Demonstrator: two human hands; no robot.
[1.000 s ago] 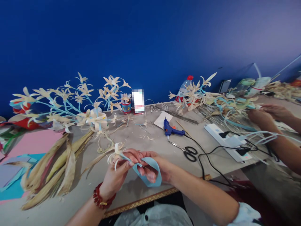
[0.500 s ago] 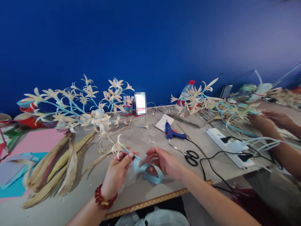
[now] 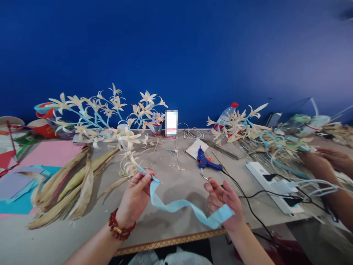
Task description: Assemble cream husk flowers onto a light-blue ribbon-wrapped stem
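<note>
Pinching the stem of a small husk flower (image 3: 129, 166), the left hand (image 3: 135, 197) grips it together with one end of the light blue ribbon (image 3: 176, 205). The ribbon sags above the tabletop (image 3: 182, 182) toward 3 o'clock, where the right hand (image 3: 223, 200) clasps its other end. A glue gun (image 3: 207, 163) lies at 12 o'clock from this hand.

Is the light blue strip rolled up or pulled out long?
Pulled out: the strip runs in loose waves from the left hand, which pinches one end, to the right hand.
</note>
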